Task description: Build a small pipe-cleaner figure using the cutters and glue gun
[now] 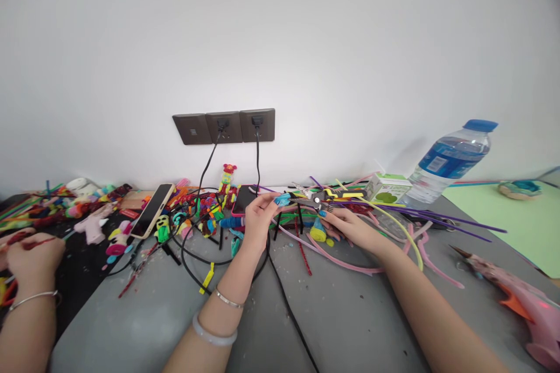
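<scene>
My left hand (258, 218) pinches a small blue fuzzy pipe-cleaner piece (283, 200) between thumb and fingertips above the middle of the table. Beside it, my right hand (350, 227) is closed on a pair of metal cutting pliers (313, 201). Their dark jaws point left and reach the blue piece; whether they bite into it I cannot tell. Just under the right hand lies a yellow rolled piece (318, 234). Long pink pipe cleaners (345, 265) curve over the grey table (332, 315) near that hand.
A pink glue gun (520, 297) lies at right. Behind it a water bottle (455, 157) leans beside a small green-and-white box (388, 187). Black cables (284, 297) cross the table. A phone (153, 210) and several fuzzy figures (163, 228) lie left, near another person's hand (35, 256).
</scene>
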A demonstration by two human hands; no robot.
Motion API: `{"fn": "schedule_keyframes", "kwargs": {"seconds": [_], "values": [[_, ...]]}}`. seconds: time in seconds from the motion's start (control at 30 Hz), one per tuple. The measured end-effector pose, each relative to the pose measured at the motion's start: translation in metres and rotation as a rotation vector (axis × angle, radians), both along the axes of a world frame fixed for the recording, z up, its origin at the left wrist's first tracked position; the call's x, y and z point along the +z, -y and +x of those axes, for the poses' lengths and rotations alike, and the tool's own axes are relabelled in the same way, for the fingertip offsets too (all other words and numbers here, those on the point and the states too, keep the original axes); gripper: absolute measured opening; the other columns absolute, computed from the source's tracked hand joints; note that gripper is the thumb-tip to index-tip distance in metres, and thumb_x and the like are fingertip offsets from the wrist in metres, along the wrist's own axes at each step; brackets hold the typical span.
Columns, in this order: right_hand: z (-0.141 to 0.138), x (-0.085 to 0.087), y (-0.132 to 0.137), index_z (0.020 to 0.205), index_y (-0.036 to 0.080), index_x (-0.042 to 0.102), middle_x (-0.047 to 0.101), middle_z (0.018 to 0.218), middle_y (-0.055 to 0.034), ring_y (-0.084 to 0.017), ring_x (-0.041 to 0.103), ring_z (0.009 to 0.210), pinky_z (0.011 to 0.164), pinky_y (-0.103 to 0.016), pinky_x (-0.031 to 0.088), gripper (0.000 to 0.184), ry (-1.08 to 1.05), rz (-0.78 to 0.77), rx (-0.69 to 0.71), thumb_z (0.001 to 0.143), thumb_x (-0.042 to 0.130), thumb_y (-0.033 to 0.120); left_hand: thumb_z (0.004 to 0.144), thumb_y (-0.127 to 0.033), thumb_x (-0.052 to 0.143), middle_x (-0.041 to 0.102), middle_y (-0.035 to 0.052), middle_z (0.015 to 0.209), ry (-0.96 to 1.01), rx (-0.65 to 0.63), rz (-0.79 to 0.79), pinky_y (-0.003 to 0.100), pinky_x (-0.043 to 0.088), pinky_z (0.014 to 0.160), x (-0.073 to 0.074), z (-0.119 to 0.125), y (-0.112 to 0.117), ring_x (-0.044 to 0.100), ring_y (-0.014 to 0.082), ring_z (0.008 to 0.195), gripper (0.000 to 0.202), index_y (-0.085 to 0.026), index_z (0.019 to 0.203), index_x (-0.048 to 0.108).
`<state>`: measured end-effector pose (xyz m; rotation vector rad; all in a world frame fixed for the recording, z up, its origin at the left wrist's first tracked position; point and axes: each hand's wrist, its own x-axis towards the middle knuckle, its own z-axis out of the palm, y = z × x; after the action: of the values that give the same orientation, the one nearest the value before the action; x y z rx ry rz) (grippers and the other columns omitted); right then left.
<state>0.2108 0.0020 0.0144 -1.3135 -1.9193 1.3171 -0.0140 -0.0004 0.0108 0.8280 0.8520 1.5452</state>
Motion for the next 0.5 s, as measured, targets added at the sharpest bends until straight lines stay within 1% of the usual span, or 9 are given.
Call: {"fn": "schedule_keyframes", "kwargs": {"seconds": [0.27, 0.5], "values": [[-0.0003, 0.0006, 0.0006, 0.06, 0.02, 0.044, 0.047, 0.052, 0.0021, -0.008, 0.037, 0.042, 0.04, -0.023, 0.032, 0.064, 0.009, 0.007, 0.0, 0.082, 0.038, 0.079, 0.064, -0.033, 0.082, 0.074, 0.0058, 0.087, -0.011, 0.004, 0.011, 0.029, 0.057, 0.077, -0.0016, -0.0005, -0.0007, 0.07, 0.0167, 0.082, 0.028, -0.016, 0.084, 0.074], [0.0006, -0.0006, 0.0001, 0.061, 0.02, 0.046, 0.047, 0.052, 0.0021, -0.008, 0.037, 0.042, 0.04, -0.023, 0.032, 0.063, -0.001, 0.003, 0.001, 0.083, 0.039, 0.078, 0.063, -0.032, 0.082, 0.075, 0.0063, 0.086, -0.014, 0.012, 0.003, 0.028, 0.058, 0.075, 0.0, 0.0, -0.0003, 0.07, 0.0169, 0.081, 0.026, -0.016, 0.082, 0.074]]}}
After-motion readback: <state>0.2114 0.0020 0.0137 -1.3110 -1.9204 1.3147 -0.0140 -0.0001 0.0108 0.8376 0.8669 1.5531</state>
